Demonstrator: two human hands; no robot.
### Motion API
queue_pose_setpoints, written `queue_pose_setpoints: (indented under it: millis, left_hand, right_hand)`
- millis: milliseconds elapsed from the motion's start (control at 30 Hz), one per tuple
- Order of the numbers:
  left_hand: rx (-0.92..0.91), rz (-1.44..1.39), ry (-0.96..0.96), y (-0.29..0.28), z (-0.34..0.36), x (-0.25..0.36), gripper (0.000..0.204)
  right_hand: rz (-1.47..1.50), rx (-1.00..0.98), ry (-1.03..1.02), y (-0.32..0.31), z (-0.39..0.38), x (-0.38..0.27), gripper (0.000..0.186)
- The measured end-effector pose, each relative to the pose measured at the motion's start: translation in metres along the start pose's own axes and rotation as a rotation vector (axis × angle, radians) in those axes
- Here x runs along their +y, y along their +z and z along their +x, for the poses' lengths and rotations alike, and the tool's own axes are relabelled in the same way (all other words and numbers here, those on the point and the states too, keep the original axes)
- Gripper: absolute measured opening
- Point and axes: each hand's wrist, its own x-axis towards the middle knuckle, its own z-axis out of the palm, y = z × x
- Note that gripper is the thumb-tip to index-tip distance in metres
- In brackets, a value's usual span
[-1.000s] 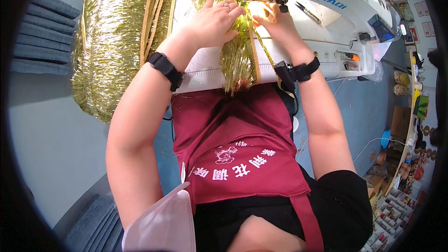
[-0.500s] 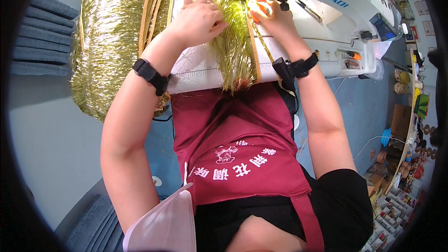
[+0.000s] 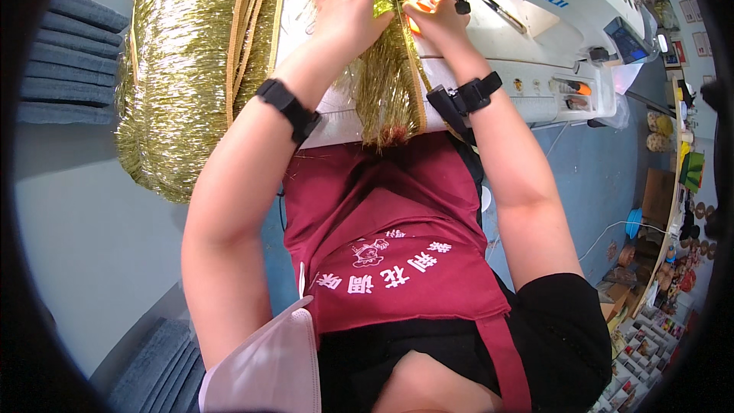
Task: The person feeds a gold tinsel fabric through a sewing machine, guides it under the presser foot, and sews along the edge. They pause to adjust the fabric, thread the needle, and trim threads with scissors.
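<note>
A strip of gold tinsel fringe (image 3: 386,99) with a gold braid edge runs across the white bed of a sewing machine (image 3: 497,0) and down to its front edge. My left hand (image 3: 350,11) lies on the fringe left of the needle area, its fingers stretched out and a ring on one of them. Close by the machine head, my right hand (image 3: 443,29) is curled at the braid edge. A bright orange-and-white thing (image 3: 425,3) shows at its fingers; glare and the machine head hide what it is. Both wrists wear black straps.
A thick bundle of gold tinsel (image 3: 180,69) with hanging braid bands stands at the left. Black tweezers (image 3: 505,14) lie on the machine bed, and an orange-handled tool (image 3: 573,88) sits in a tray at its right end. Grey folded cushions (image 3: 73,61) are stacked far left.
My left hand has moved right and away from me along the fringe, its fingers straightening. My right hand has shifted slightly left, nearer the machine head.
</note>
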Motion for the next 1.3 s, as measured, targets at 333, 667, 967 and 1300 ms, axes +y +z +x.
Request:
queue_pose_setpoints:
  millis: [333, 667, 967, 1300]
  left_hand:
    - [-0.153, 0.047, -0.104, 0.010, 0.021, -0.006, 0.013]
    - [-0.433, 0.620, -0.343, -0.056, 0.019, -0.048, 0.031]
    - [-0.409, 0.471, -0.007, -0.037, 0.007, 0.000, 0.050]
    - [-0.369, 0.455, 0.149, 0.001, -0.001, -0.013, 0.072]
  right_hand:
    - [0.198, 0.127, -0.164, -0.009, -0.003, 0.026, 0.051]
    - [0.182, 0.287, -0.303, 0.004, 0.008, 0.052, 0.046]
    - [0.050, 0.255, -0.411, -0.035, -0.012, 0.045, 0.028]
    - [-0.190, -0.067, -0.689, -0.048, -0.107, -0.002, 0.046]
